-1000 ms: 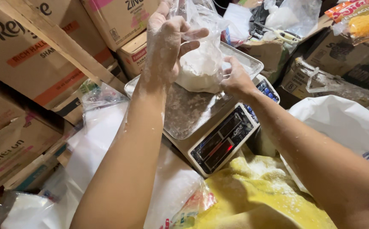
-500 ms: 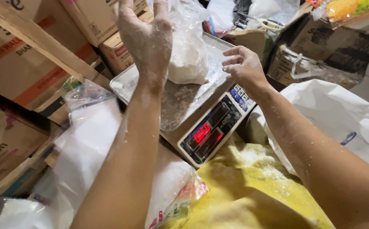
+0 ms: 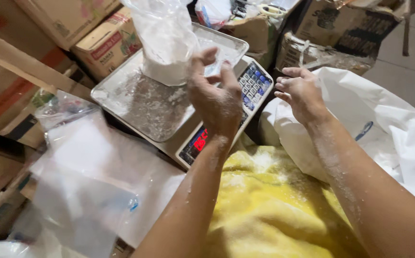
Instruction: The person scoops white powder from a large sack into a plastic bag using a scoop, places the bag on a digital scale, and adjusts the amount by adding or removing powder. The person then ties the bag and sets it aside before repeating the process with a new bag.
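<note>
1. Clear plastic bag of white powder [image 3: 167, 40]: stood upright on the steel weighing pan, long axis vertical, its neck reaching out of view at the top edge. It lies ahead of both hands and slightly to the left.
2. Left hand [image 3: 217, 98]: dusted with powder, raised just beside the bag's right flank, fingers spread and loosely curled, clamped on nothing. Whether the fingertips touch the plastic cannot be told. This is the nearer hand.
3. Right hand [image 3: 303, 93]: fingers apart and empty, held above the white woven sack [image 3: 388, 124], well apart from the bag.
4. Flat steel pan of the electronic scale [image 3: 140, 102]: smeared with powder; a keypad and a red lit display [image 3: 200, 141] face the person.
5. Yellow powder-dusted cloth [image 3: 269, 205]: lies beneath the forearms.
6. Stack of empty clear plastic bags [image 3: 78, 177]: lies left of the scale.
7. Cardboard cartons [image 3: 105, 43]: stacked behind and to the left.
</note>
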